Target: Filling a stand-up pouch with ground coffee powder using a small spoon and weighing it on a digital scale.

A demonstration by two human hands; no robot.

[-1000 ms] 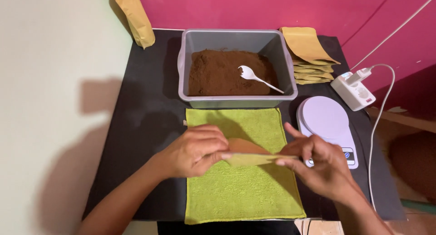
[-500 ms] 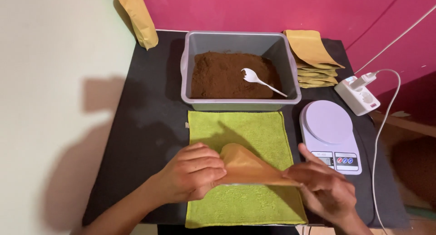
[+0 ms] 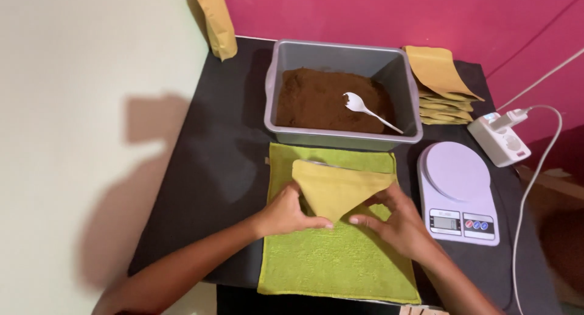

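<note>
You grasp a tan paper pouch (image 3: 336, 190) with both hands, your left hand (image 3: 291, 211) pinching its left side and your right hand (image 3: 395, 220) its right, holding it mouth-up over the green towel (image 3: 331, 263). Just beyond your grip stands a grey tub (image 3: 407, 102) of brown powder (image 3: 316, 99) with a white spoon (image 3: 368, 110) lying in it. To the right of your right hand sits a white scale (image 3: 457, 190); past it lie stacked tan pouches (image 3: 444, 87). Bare black tabletop (image 3: 207, 169) lies open left of your left hand.
</note>
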